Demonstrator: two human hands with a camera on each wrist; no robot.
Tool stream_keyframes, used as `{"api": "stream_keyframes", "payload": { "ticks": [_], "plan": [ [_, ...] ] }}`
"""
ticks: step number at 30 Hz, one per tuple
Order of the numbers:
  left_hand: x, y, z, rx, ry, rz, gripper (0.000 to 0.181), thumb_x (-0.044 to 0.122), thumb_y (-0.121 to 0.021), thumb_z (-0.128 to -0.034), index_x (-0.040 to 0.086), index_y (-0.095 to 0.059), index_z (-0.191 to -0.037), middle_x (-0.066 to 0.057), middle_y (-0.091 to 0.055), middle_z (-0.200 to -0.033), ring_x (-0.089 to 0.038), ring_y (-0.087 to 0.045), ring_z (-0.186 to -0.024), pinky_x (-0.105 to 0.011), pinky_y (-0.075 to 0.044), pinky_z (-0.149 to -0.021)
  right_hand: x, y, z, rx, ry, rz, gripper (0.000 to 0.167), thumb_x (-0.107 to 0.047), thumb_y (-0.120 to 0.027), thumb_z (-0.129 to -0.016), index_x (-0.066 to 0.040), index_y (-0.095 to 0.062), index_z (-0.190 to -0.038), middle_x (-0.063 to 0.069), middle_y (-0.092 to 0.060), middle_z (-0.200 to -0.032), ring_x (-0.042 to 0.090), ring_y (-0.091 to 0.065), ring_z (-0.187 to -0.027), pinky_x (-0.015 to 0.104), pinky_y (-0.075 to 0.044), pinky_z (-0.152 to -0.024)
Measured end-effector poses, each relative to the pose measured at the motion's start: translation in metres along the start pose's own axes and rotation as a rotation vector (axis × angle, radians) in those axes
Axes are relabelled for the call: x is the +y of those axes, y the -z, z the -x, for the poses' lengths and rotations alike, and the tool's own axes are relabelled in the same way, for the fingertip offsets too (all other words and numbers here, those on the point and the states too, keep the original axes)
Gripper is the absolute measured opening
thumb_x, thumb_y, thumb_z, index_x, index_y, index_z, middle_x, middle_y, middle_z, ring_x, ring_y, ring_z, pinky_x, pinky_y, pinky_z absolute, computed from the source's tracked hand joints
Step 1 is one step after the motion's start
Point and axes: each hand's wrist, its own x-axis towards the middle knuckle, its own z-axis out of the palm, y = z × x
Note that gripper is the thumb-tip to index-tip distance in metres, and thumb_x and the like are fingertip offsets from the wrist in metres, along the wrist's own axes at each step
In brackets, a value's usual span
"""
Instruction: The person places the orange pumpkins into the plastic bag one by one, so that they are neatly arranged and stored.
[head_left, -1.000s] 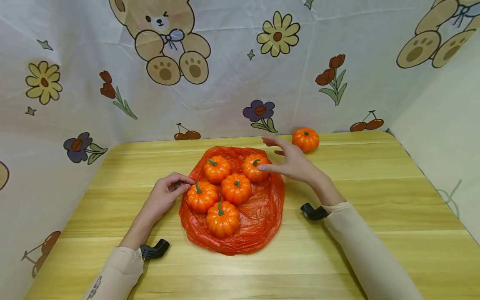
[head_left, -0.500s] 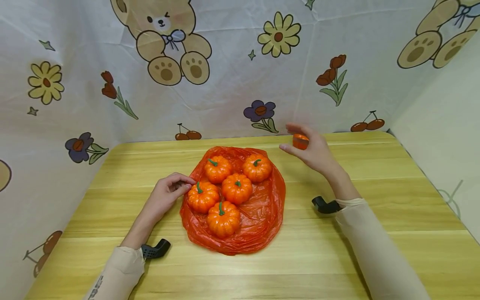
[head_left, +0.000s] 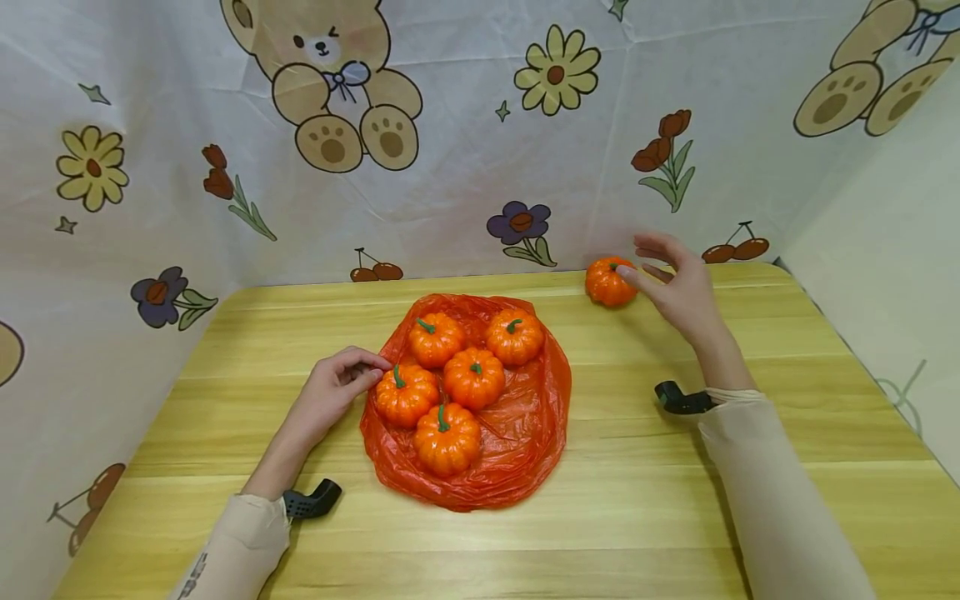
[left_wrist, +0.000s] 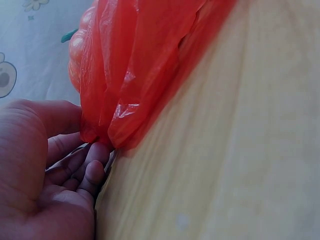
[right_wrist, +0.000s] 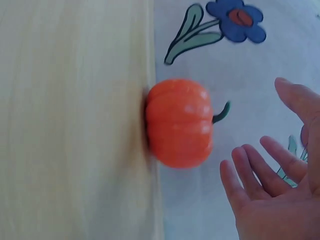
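A crumpled red plastic bag [head_left: 536,425] lies spread on the table, with several small orange pumpkins [head_left: 447,439] with green stems on it. At the bag's left edge, my left hand [head_left: 337,387] pinches the thin plastic; the left wrist view shows the bag's edge [left_wrist: 110,120] at the fingertips. One more pumpkin [head_left: 606,283] sits alone by the table's back edge. My right hand [head_left: 682,292] is just right of it, fingers spread and holding nothing. In the right wrist view, a gap separates this lone pumpkin [right_wrist: 180,124] from the fingers [right_wrist: 245,175].
The light wooden table [head_left: 787,400] extends to both sides of the bag. Behind it hangs a pale cloth [head_left: 450,125] printed with bears and flowers. Black camera mounts [head_left: 311,500] are strapped at both wrists.
My right hand has moved rightward from over the bag, passing the lone pumpkin to its right side. The left hand, the bag and the pumpkins stay in place.
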Motion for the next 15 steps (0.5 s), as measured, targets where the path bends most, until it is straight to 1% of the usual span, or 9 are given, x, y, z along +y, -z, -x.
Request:
{"api": "stream_keyframes", "payload": {
  "ticks": [5,10,15],
  "plan": [
    [0.0,0.0,0.0,0.0,0.006,-0.003,0.017,0.022,-0.07,-0.1038,0.011,-0.077,-0.115,-0.01,-0.071,-0.117,-0.016,-0.061,-0.098,-0.02,-0.05,-0.081,0.011,0.004,0.001,0.015,-0.052,0.039,0.063,-0.023,-0.077,-0.098,-0.003,-0.05,-0.152,0.018,-0.053,-0.152,0.032,-0.052,-0.14,0.052,-0.043,-0.117],
    [0.0,0.0,0.0,-0.001,0.007,-0.008,0.018,0.022,-0.069,-0.1042,0.011,-0.077,-0.115,-0.011,-0.071,-0.117,-0.017,-0.06,-0.099,-0.02,-0.05,-0.082,0.019,0.002,0.0,0.016,-0.074,0.058,0.063,-0.021,-0.076,-0.099,0.0,-0.049,-0.152,0.021,-0.053,-0.152,0.034,-0.051,-0.141,0.053,-0.043,-0.116],
    [-0.001,0.0,0.0,-0.003,0.003,-0.002,0.018,0.022,-0.069,-0.1042,0.011,-0.077,-0.115,-0.011,-0.071,-0.116,-0.017,-0.061,-0.098,-0.02,-0.05,-0.082,0.02,-0.005,0.0,-0.047,-0.111,0.096,0.07,-0.022,-0.078,-0.098,0.001,-0.045,-0.155,0.024,-0.05,-0.155,0.038,-0.046,-0.145,0.053,-0.042,-0.116]
  ]
}}
